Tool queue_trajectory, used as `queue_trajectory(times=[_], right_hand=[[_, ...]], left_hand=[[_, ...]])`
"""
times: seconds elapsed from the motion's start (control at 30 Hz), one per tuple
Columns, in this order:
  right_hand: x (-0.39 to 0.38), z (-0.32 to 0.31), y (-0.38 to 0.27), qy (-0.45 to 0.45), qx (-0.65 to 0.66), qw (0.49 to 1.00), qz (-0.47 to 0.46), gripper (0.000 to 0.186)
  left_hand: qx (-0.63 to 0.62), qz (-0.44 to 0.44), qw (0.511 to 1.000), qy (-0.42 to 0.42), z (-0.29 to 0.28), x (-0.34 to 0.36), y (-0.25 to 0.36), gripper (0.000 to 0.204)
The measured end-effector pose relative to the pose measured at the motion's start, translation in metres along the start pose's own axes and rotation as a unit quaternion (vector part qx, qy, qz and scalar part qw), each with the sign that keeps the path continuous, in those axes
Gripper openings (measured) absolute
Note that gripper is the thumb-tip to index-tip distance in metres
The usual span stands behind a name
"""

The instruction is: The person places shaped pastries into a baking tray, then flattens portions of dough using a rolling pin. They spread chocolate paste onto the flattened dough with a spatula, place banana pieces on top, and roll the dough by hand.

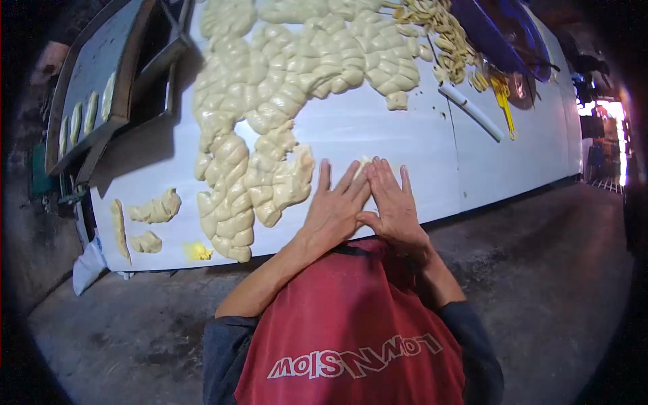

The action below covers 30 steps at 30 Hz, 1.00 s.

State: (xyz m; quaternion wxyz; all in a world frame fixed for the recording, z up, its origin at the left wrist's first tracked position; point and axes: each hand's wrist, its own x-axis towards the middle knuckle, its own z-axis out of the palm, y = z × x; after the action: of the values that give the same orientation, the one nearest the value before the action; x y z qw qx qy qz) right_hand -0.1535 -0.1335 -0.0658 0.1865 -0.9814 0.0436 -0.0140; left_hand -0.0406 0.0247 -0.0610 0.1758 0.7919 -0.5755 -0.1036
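My left hand (333, 208) and my right hand (394, 206) lie flat on the white table (405, 142) near its front edge, fingers stretched out and fingertips close together. A small pale bit of dough (364, 160) peeks out between the fingertips; most of it is hidden under the hands. Just left of my left hand, a torn end of a large mass of dough pieces (233, 182) rests on the table. These pieces are plump, cream-coloured and pressed against one another. Neither hand grips anything.
At the left, metal trays (101, 74) stand tilted, the front one bearing several dough strips. Loose dough scraps (156, 208) and a yellow lump (198, 252) lie front left. At the back right are sliced pieces (449, 40), a purple basin (499, 34), a white rod (471, 111) and a yellow tool (503, 104).
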Motion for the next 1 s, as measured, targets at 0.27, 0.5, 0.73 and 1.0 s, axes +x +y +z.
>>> queue_trajectory(times=[0.27,0.5,0.73,1.0], right_hand=[[-0.014,-0.006,0.02,-0.039,-0.113,0.992,-0.028,0.093],[0.005,-0.032,0.039,-0.025,0.036,0.995,-0.087,0.079],[0.025,-0.035,0.043,-0.066,-0.014,0.989,-0.13,0.073],[0.038,-0.087,0.213,0.271,-0.09,0.949,0.137,0.043]], left_hand=[[0.046,-0.015,0.999,-0.005,0.003,-0.005,-0.004,0.086],[0.071,-0.092,0.993,-0.037,-0.019,0.012,0.017,0.086],[0.053,-0.088,0.995,-0.019,0.003,-0.013,0.035,0.088],[0.058,-0.146,0.987,0.017,0.022,-0.003,0.065,0.091]])
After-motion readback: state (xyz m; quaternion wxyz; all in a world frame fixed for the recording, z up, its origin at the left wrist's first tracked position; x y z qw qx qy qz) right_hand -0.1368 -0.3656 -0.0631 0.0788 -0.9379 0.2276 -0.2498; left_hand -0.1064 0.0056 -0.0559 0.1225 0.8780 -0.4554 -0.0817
